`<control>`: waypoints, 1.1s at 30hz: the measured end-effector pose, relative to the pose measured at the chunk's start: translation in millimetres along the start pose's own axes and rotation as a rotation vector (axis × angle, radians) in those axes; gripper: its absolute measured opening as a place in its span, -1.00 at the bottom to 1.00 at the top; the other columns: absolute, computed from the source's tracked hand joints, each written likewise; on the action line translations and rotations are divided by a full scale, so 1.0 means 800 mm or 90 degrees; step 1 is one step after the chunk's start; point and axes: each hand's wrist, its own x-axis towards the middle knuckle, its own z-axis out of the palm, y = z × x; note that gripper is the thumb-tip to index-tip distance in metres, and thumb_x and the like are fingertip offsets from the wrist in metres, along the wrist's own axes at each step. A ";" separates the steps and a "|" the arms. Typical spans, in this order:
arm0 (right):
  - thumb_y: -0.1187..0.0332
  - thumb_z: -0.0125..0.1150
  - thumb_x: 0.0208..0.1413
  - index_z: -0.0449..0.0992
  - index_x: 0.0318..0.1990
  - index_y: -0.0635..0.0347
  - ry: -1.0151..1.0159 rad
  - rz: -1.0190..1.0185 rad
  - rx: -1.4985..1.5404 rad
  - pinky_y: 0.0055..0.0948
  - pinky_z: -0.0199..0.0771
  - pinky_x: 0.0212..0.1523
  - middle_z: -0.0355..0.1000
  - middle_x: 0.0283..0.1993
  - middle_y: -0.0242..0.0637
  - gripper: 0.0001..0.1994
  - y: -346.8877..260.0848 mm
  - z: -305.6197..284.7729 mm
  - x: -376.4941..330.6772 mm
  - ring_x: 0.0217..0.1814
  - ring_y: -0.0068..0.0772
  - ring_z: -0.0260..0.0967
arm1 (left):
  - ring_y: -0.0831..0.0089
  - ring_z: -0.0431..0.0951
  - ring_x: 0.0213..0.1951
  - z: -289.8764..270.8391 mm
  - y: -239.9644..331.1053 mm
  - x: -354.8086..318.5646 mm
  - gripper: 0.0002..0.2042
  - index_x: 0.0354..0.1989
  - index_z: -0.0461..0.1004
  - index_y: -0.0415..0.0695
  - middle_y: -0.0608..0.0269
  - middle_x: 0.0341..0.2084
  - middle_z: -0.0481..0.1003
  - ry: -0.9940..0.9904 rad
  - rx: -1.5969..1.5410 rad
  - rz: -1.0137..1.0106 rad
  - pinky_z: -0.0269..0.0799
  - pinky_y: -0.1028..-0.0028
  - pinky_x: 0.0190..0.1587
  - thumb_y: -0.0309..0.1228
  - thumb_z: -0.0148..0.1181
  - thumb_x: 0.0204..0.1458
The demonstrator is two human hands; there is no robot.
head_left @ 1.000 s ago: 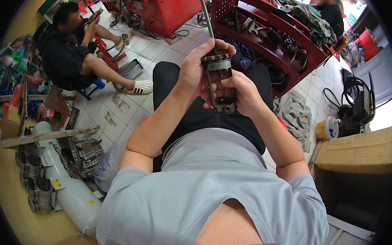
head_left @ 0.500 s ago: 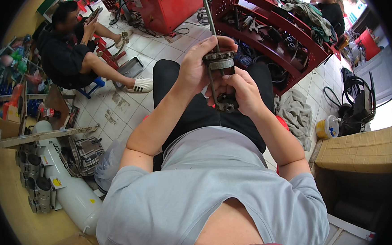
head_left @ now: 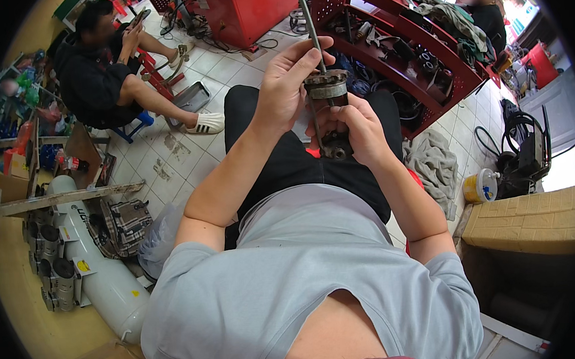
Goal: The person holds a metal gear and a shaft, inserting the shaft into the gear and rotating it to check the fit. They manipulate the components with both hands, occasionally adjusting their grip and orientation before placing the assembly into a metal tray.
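Above my lap I hold a greasy dark metal part. It has a notched round collar (head_left: 326, 78), a dark lower body and a long thin rod (head_left: 307, 10) rising from the collar, slightly tilted. A thinner side rod runs down beside the body to a lug (head_left: 336, 151) at the bottom. My left hand (head_left: 287, 81) has its thumb and fingers around the long rod just above the collar. My right hand (head_left: 362, 127) grips the body below the collar, its thumb across the front. Its other fingers are partly hidden behind the part.
A red perforated tool cart (head_left: 386, 65) full of tools stands ahead on the right. A seated person (head_left: 100, 72) with a phone is at the left; another person (head_left: 485, 16) sits far right. A grey cloth (head_left: 432, 170), a yellow-white bucket (head_left: 480, 186) and a white tank (head_left: 98, 257) lie around me.
My left hand has shifted slightly upward, and its fingers now show more around the rod. The metal part has moved a little to the right, with the rod tilting more to the left.
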 end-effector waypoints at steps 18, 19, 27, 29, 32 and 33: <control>0.53 -0.06 -0.01 0.39 -0.13 0.42 -0.013 -0.011 -0.024 -0.37 0.56 -0.37 0.51 -0.37 -0.05 -0.73 -0.001 -0.003 0.001 -0.47 -0.28 0.52 | 0.50 0.56 -0.13 -0.006 0.024 0.007 -0.69 0.06 0.45 -0.27 0.10 -0.19 0.58 -0.078 -0.031 -0.101 0.45 0.55 -0.08 -0.33 0.03 0.27; 0.53 -0.06 -0.01 0.39 -0.13 0.42 -0.017 -0.019 -0.032 -0.37 0.56 -0.37 0.51 -0.38 -0.05 -0.73 -0.001 -0.004 0.002 -0.47 -0.28 0.52 | 0.48 0.57 -0.15 -0.009 0.023 0.008 -0.69 0.06 0.43 -0.27 0.09 -0.20 0.58 -0.076 -0.013 -0.097 0.48 0.52 -0.09 -0.33 0.02 0.27; 0.55 -0.06 -0.03 0.40 -0.14 0.43 -0.039 -0.050 -0.077 -0.40 0.55 -0.37 0.50 -0.40 -0.10 -0.73 0.001 -0.006 0.002 -0.48 -0.34 0.50 | 0.50 0.58 -0.23 -0.032 0.008 0.011 -0.70 0.05 0.42 -0.22 0.12 -0.27 0.58 -0.070 0.024 -0.059 0.49 0.57 -0.15 -0.33 0.12 0.23; 0.56 -0.06 -0.03 0.41 -0.15 0.43 -0.036 -0.058 -0.100 -0.41 0.55 -0.37 0.50 -0.40 -0.12 -0.73 0.002 -0.005 0.003 -0.48 -0.36 0.49 | 0.47 0.57 -0.20 -0.038 0.007 0.011 -0.69 0.05 0.42 -0.22 0.12 -0.25 0.58 -0.073 0.089 -0.045 0.47 0.54 -0.13 -0.28 0.05 0.26; 0.56 -0.06 -0.03 0.42 -0.16 0.42 -0.033 -0.063 -0.118 -0.42 0.55 -0.38 0.50 -0.40 -0.14 -0.74 0.002 -0.005 0.003 -0.47 -0.39 0.48 | 0.39 0.54 -0.10 -0.026 0.015 0.009 -0.62 0.10 0.39 -0.22 0.09 -0.16 0.55 -0.054 0.077 -0.052 0.44 0.44 -0.04 -0.18 -0.10 0.31; 0.56 -0.06 -0.03 0.42 -0.17 0.42 -0.033 -0.063 -0.123 -0.42 0.55 -0.38 0.50 -0.40 -0.15 -0.75 0.002 -0.005 0.003 -0.47 -0.40 0.48 | 0.36 0.53 -0.06 -0.021 0.019 0.008 -0.58 0.12 0.37 -0.23 0.07 -0.12 0.54 -0.043 0.052 -0.058 0.42 0.39 0.00 -0.15 -0.16 0.33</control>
